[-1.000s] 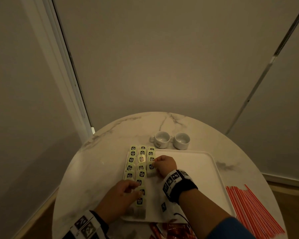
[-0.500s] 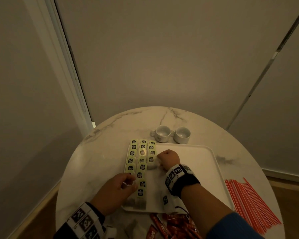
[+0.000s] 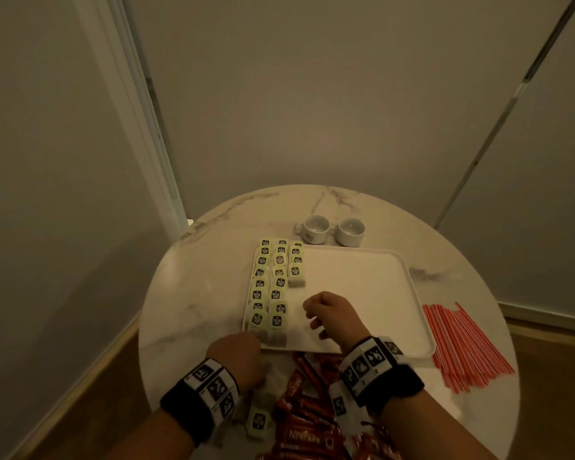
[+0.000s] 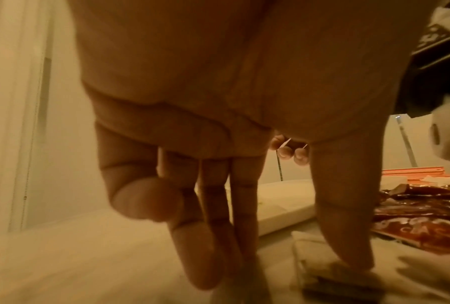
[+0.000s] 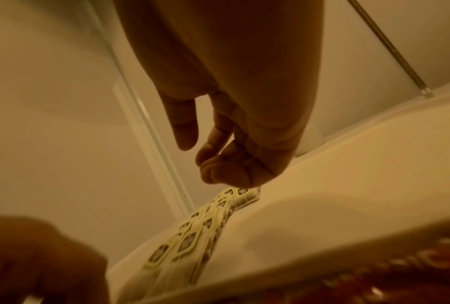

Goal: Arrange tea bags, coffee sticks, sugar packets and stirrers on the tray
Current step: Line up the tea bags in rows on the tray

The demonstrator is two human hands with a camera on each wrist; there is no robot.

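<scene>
Head view shows me the tea bags (image 3: 274, 287) lying in 3 rows on the left part of the white tray (image 3: 362, 283). The third row is short, with bare tray below it. The tray sits on a round marble table (image 3: 193, 293).

My left hand (image 3: 238, 360) is down by the near left corner of the tray, just off it. In the left wrist view its fingers (image 4: 213, 236) point down and hang straight, with the thumb reaching to a loose tea bag (image 4: 333, 267) on the table. It grips nothing that I can see.

My right hand (image 3: 329, 315) hovers over the near middle of the tray. Its fingers (image 5: 218, 164) curl in loosely and hold nothing.

Red coffee sticks (image 3: 309, 413) lie in a pile at the near edge of the table, between my wrists. 1 more tea bag (image 3: 258, 421) lies beside them. Red and white stirrers (image 3: 465, 346) lie in a bunch to the right of the tray. 2 white cups (image 3: 332, 229) stand side by side behind the tray.
</scene>
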